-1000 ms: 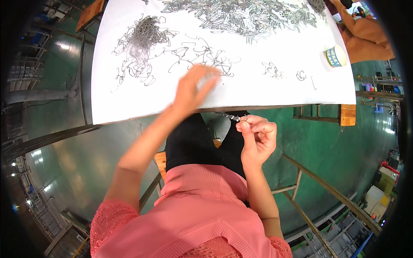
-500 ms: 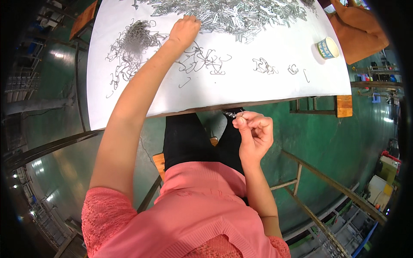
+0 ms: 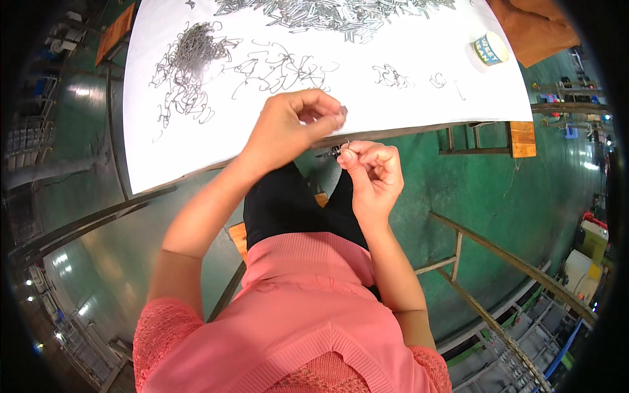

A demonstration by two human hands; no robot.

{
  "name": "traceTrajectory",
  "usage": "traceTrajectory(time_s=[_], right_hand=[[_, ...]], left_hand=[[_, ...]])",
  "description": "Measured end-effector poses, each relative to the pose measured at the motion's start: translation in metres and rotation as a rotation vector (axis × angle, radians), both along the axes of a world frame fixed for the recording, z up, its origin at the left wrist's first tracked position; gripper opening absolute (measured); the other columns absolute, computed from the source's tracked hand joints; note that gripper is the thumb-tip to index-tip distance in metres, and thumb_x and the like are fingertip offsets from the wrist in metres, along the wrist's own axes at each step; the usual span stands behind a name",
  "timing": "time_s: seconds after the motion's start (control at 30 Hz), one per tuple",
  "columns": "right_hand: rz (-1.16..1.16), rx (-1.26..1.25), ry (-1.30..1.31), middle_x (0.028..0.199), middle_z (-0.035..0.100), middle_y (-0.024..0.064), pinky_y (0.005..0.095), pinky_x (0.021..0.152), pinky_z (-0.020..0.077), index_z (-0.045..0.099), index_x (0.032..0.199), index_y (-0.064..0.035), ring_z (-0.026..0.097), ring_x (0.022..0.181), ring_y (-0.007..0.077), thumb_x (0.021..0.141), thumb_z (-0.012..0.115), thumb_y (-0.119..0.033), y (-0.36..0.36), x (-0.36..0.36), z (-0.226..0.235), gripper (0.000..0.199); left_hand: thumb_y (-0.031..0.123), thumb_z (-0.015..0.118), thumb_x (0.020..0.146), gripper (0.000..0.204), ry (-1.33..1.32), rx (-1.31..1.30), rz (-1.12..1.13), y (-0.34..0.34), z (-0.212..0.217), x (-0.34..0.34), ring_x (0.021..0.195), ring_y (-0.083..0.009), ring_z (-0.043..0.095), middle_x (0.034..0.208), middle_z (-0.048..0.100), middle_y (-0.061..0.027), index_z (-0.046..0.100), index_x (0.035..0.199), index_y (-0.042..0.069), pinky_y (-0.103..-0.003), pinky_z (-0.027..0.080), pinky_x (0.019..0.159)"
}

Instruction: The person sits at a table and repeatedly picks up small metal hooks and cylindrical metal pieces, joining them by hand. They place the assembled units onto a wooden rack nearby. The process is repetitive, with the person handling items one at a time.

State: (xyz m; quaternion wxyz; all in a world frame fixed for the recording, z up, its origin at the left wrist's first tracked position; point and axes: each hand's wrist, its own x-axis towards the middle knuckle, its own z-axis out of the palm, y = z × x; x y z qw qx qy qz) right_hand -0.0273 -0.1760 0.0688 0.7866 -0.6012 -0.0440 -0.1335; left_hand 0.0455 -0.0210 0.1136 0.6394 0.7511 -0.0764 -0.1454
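My right hand point(image 3: 375, 173) is closed in a pinch just past the table's near edge. Between thumb and fingers it grips a thin bent wire point(image 3: 347, 142), with a short row of small shiny metal pieces point(image 3: 327, 154) sticking out to the left. Close by, over the near edge, is my left hand point(image 3: 295, 128), its thumb and fingertips pressed together. Something small and dark shows at those fingertips, too small to make out. Loose wire hooks point(image 3: 285, 71) lie scattered on the white tabletop point(image 3: 393, 108) beyond the left hand.
A broad heap of small metal pieces point(image 3: 347, 19) covers the far side. At left sits a tangled pile of wire hooks point(image 3: 196, 52). Smaller hook clusters point(image 3: 392, 76) lie to the right, near a paper cup point(image 3: 490, 50). A brown cloth point(image 3: 534, 33) hangs at the far right corner.
My left hand has come back from the metal heap toward the near edge, close to my right hand. The right hand keeps its pinch on the wire. The view has shifted slightly.
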Motion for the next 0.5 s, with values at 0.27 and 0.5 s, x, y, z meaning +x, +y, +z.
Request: traceTrajectory(time_s=[0.27,0.5], right_hand=[[-0.021,-0.058,-0.043,0.087,0.064,0.0105,0.0242,0.07,0.0531,0.045,0.086,-0.0031,0.061,0.079,0.0111,0.086,0.062,0.009,0.006,-0.003,0.002,0.02],[-0.056,-0.084,-0.064,0.088,0.064,0.0106,0.0238,0.069,0.0529,0.045,0.084,-0.003,0.062,0.078,0.0111,0.086,0.064,0.006,0.008,-0.005,0.005,0.021]], left_hand=[[0.007,0.068,0.084,0.01,-0.091,0.016,0.056,-0.005,0.014,-0.029,0.082,-0.0106,0.064,0.09,0.07,-0.0047,0.068,0.092,0.0,-0.026,0.052,0.077],[0.005,0.068,0.084,0.01,-0.155,0.042,0.085,-0.005,0.013,-0.038,0.084,-0.0118,0.066,0.092,0.07,-0.0054,0.068,0.093,0.001,-0.027,0.052,0.079]])
